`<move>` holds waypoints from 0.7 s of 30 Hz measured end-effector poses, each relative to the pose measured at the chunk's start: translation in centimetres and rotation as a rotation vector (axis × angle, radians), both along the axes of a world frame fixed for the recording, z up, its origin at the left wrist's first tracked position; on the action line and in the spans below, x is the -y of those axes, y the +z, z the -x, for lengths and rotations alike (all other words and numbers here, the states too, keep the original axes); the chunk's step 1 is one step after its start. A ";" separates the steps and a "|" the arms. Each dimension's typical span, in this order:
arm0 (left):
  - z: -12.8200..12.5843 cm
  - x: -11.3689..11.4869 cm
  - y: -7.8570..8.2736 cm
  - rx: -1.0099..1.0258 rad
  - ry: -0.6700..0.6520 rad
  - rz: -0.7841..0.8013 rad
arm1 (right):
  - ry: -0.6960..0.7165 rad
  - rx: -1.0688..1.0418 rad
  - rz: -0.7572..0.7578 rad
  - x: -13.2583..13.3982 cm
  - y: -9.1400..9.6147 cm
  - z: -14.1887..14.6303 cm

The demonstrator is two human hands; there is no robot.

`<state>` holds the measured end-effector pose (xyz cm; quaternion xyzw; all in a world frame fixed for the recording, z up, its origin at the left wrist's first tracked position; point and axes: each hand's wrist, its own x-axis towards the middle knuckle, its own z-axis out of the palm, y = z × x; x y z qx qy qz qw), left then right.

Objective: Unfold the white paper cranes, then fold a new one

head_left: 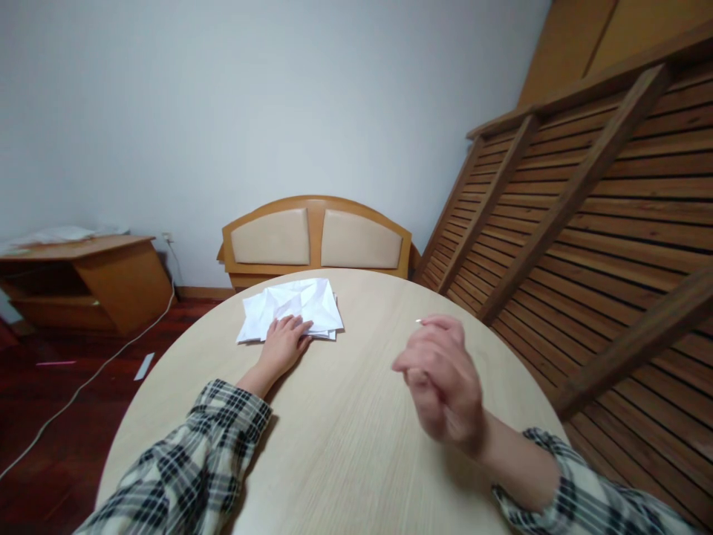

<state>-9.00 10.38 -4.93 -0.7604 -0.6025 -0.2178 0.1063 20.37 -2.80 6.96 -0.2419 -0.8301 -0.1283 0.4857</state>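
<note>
Pressing papers [295,299], left hand [284,345], fingers slightly spread | papers on table [356,423], far side; probably light, crease-prone, best held by edges | right hand [443,379] raised, fingers curled (blur hides any pinch)

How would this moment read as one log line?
left hand: resting on papers | right hand: curled above table, contents unclear | papers: stacked, creased, on table
</note>
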 end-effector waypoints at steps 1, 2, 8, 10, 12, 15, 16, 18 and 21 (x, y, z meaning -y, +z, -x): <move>-0.1 -0.1 0.0 0.000 0.007 0.007 | 0.013 -0.016 -0.025 -1.0 -0.6 0.4; -0.1 -0.2 0.0 -0.005 0.015 0.014 | 0.026 -0.037 -0.053 -1.9 -1.5 0.7; -0.1 -0.7 -0.4 -0.035 0.051 0.032 | -0.049 0.092 0.172 -5.9 -7.8 0.5; 0.0 -0.9 -0.7 -0.025 0.044 0.023 | -0.053 0.106 0.244 -6.4 -9.0 0.3; 0.1 -0.9 -0.9 -0.012 0.021 0.021 | -0.064 0.110 0.289 -6.7 -9.7 0.2; 0.2 -1.0 -1.0 0.002 -0.012 0.047 | -0.093 0.117 0.338 -7.1 -10.1 0.2; 0.2 -1.0 -0.9 0.009 -0.022 0.059 | -0.101 0.120 0.357 -7.2 -10.2 0.2; 0.2 -0.8 -0.6 0.025 -0.048 0.082 | -0.114 0.121 0.405 -7.5 -10.5 0.1; -0.2 0.0 0.3 0.019 -0.078 0.130 | -0.132 0.109 0.474 -7.8 -10.9 -0.1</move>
